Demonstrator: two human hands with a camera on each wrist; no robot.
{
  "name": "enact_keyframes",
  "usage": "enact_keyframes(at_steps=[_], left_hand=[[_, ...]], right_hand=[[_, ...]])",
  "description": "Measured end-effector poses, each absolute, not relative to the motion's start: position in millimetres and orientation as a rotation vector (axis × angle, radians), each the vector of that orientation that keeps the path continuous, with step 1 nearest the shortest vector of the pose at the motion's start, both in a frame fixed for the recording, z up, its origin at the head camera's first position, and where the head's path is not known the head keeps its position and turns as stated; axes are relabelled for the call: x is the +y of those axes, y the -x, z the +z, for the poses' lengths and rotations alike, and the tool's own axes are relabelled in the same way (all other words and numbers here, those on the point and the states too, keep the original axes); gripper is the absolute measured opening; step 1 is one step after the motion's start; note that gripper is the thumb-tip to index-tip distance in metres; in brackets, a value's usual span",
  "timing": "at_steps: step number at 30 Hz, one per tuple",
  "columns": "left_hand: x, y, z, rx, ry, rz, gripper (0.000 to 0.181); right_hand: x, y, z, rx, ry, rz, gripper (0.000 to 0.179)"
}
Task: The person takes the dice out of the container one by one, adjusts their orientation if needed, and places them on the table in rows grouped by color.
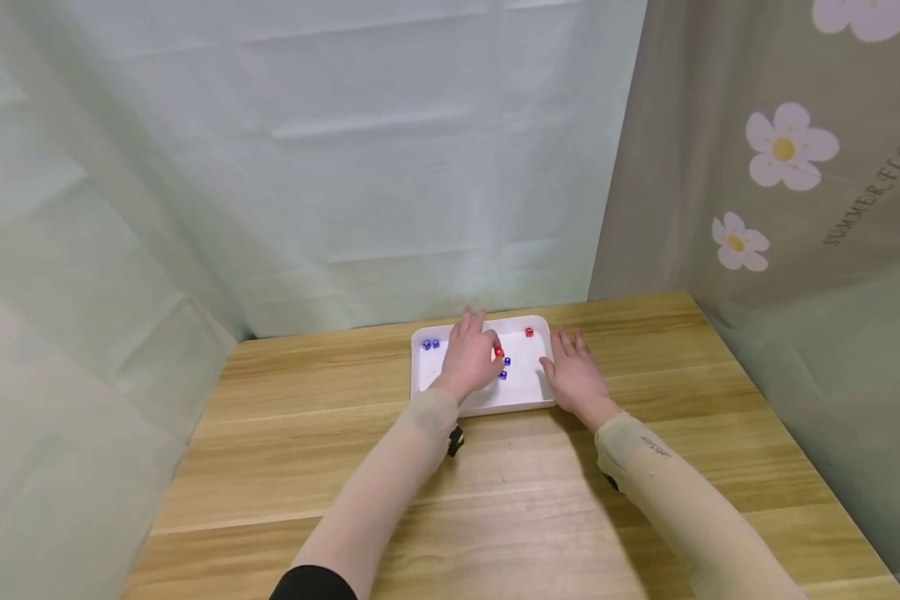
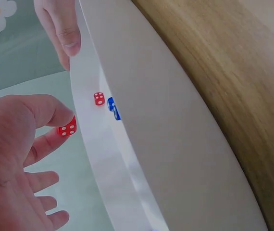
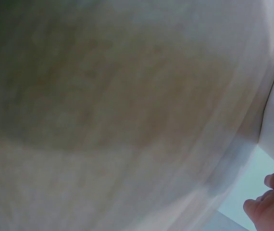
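My left hand reaches over the white tray and pinches a red die between thumb and index finger, the other fingers spread. In the left wrist view the held die shows four white dots. My right hand rests at the tray's right side with straight fingers, its thumb at the rim. Inside the tray a second red die lies near the far right corner. Two blue dice lie side by side at the far left. A blue die and another blue die lie near the middle.
The tray stands near the back edge of a wooden table. Pale cloth hangs behind and to the left. A flower-printed curtain hangs on the right.
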State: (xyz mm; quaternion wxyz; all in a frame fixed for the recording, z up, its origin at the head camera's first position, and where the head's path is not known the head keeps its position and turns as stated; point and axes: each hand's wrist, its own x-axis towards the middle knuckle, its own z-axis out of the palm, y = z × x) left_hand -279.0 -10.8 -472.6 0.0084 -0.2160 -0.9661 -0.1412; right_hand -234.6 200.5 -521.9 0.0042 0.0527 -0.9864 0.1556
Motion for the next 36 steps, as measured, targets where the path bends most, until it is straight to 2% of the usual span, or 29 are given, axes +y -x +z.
enact_keyframes(at_steps=[17, 36], left_hand=[[-41, 261, -468, -2.955, 0.722, -0.583, 0.011], [-78, 218, -470, -2.888, 0.823, -0.678, 0.005]], right_hand=[[199, 233, -521, -3.081, -0.185, 0.457, 0.067], [201, 235, -522, -3.101, -0.182, 0.461, 0.068]])
